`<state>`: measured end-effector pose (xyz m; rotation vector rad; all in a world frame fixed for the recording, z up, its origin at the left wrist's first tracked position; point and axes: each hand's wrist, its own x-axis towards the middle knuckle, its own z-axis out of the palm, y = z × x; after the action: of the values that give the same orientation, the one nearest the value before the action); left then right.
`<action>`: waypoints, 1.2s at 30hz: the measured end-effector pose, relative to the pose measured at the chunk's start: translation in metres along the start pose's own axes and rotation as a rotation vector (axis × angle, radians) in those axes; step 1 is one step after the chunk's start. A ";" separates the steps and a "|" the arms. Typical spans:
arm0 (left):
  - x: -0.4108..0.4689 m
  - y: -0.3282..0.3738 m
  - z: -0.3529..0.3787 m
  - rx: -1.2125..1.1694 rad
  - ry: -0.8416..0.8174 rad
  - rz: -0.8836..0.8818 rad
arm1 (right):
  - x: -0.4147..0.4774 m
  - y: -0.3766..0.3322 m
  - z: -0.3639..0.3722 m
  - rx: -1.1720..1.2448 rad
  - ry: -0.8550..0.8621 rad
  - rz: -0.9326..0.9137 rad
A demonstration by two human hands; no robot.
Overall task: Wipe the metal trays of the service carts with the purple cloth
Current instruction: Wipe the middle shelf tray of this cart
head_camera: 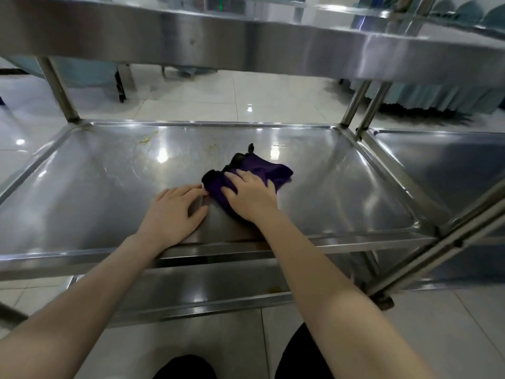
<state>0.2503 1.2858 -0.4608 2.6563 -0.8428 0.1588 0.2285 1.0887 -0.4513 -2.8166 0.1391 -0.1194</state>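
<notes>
Left hand flat on shiny stainless steel cart tray, fingers straight, tips touching crumpled purple cloth, right hand just beside, fingers spread, pressing cloth's near part, remainder bunched beyond fingertips

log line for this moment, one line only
step: wiping middle tray | right hand: pressing purple cloth | left hand: flat on tray by cloth | yellowish smears near far edge: unwiped

I see bare middle tray left of and beyond the purple cloth, the upper tray roofing above it, and 2 posts standing far right of it.
</notes>
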 end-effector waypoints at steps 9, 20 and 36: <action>0.003 -0.007 0.002 0.024 0.030 0.052 | -0.106 0.216 -0.093 -0.070 0.119 0.618; -0.001 0.003 -0.005 0.041 0.007 0.025 | -0.069 0.036 -0.014 -0.093 0.079 0.194; -0.038 -0.015 -0.019 0.039 -0.097 0.120 | -0.142 0.171 -0.079 -0.136 0.115 0.582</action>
<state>0.2281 1.3247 -0.4551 2.6679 -1.0416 0.0768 0.0659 0.9182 -0.4407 -2.7704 1.0098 -0.1389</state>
